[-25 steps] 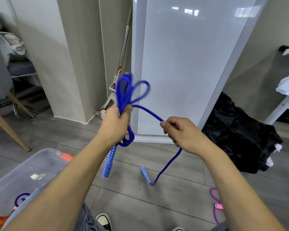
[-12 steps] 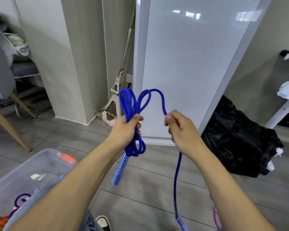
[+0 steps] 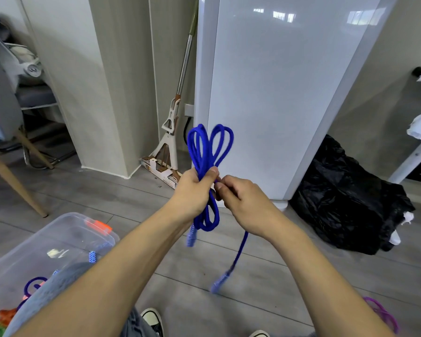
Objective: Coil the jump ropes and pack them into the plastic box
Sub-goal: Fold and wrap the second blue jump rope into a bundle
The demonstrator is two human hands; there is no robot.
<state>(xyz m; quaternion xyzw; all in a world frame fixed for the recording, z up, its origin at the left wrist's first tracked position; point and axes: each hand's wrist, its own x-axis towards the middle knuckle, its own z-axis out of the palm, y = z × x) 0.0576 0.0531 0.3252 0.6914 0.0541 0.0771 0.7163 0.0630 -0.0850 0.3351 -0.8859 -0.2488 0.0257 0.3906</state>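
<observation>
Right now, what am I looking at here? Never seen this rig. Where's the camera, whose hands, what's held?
No machine: a person works bare-handed. The one camera sits on their head, looking forward and down, so the arms reach in from below. The left hand has its grip round a bundle of blue jump rope loops. The right hand pinches the same rope beside it; the loose end with a handle hangs below. On the grey floor, lower left, stands the clear plastic box with ropes already inside. A purple rope lies lower right.
</observation>
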